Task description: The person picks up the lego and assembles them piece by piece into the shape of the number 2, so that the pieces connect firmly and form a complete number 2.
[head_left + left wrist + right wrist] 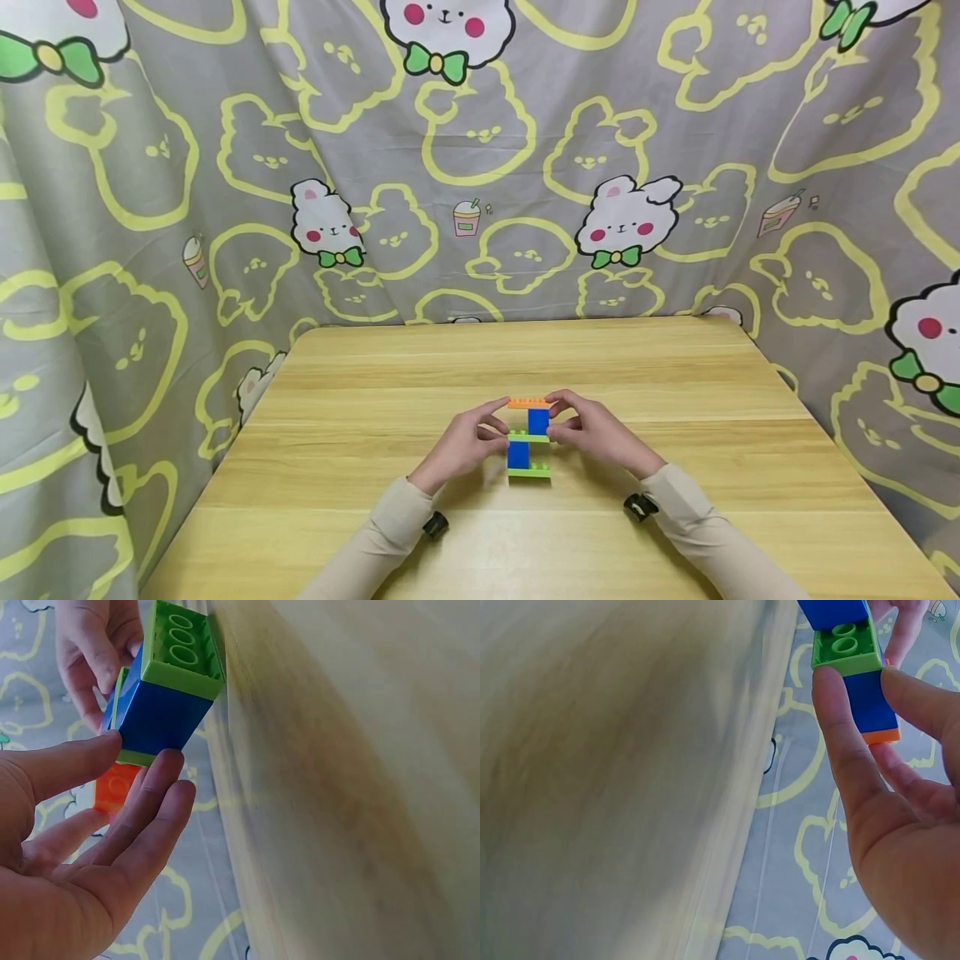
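In the head view, a stack of toy building bricks is held upright between both hands. From the top it has an orange plate (528, 405), an upper blue brick (538, 421) on the right, a middle green plate (528, 438), a lower blue brick (518, 455) on the left and a bottom green plate (529, 473). My left hand (465, 446) grips the left side, its thumb near the lower blue brick (165, 716) and a finger at the orange plate. On the right side, my right hand (600, 429) pinches around the upper blue brick (872, 701). The bottom plate's hollow underside (184, 645) shows, raised off the table.
The stack is over a wood-grain table (360, 375). Behind and beside it hangs a grey curtain (420, 275) printed with cartoon rabbits and yellow outlines. Each wrist carries a small black device (435, 525) on a strap at the sleeve cuff.
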A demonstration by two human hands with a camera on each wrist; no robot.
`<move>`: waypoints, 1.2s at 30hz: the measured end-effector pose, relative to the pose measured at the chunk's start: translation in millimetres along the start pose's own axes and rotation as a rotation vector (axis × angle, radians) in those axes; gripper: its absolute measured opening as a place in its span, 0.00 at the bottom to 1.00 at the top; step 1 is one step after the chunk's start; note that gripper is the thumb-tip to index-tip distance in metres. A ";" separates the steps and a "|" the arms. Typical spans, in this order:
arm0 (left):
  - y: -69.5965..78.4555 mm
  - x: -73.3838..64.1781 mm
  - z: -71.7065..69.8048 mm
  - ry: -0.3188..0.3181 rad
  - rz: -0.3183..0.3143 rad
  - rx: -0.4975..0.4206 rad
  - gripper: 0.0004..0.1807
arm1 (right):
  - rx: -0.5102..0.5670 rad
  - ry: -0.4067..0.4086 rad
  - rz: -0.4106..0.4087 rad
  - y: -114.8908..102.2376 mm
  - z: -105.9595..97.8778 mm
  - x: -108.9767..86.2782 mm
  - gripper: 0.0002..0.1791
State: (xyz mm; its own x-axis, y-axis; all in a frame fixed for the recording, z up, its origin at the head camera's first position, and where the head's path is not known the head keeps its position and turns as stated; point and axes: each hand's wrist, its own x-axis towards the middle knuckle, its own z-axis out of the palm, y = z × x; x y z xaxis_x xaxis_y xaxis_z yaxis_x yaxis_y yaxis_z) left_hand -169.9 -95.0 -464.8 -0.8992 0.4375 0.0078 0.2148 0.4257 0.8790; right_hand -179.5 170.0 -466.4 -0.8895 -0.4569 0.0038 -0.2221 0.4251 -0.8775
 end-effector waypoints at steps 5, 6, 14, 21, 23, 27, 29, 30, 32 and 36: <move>-2.2 1.3 0.4 -0.007 -0.003 0.002 0.35 | 0.016 0.002 0.012 1.6 1.0 0.6 0.25; -2.5 1.6 0.4 -0.007 -0.004 0.002 0.35 | 0.019 0.003 0.015 1.7 1.3 0.7 0.25; 0.4 2.0 -0.2 0.001 -0.043 -0.003 0.35 | -0.015 0.012 0.028 0.9 2.3 1.5 0.27; 1.7 2.4 -0.1 0.000 -0.070 -0.016 0.33 | -0.035 -0.006 0.017 1.9 3.4 0.9 0.28; 1.7 2.3 0.0 -0.002 -0.073 -0.014 0.33 | -0.037 -0.013 0.012 2.5 3.7 0.8 0.28; 2.1 1.4 0.2 -0.005 -0.080 -0.019 0.31 | -0.048 -0.021 0.005 3.9 4.1 0.7 0.27; 2.0 1.1 0.2 -0.005 -0.081 -0.024 0.30 | -0.048 -0.021 0.010 4.6 4.8 0.8 0.27; 1.9 0.9 0.2 -0.006 -0.082 -0.026 0.29 | -0.047 -0.022 0.015 4.8 4.9 0.7 0.28; 1.0 0.8 0.3 -0.008 -0.088 -0.026 0.29 | -0.048 -0.027 0.017 5.1 5.0 0.4 0.28; 0.4 0.8 0.1 -0.018 -0.090 -0.030 0.30 | -0.049 -0.036 0.031 5.6 4.9 0.1 0.29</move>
State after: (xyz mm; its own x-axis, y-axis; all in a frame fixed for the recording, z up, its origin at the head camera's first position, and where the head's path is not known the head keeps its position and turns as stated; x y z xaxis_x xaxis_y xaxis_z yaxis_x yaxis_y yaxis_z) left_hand -170.6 -94.4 -464.5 -0.9073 0.4127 -0.0805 0.1215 0.4406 0.8895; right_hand -178.8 168.5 -473.7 -0.8817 -0.4700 -0.0409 -0.2146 0.4769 -0.8523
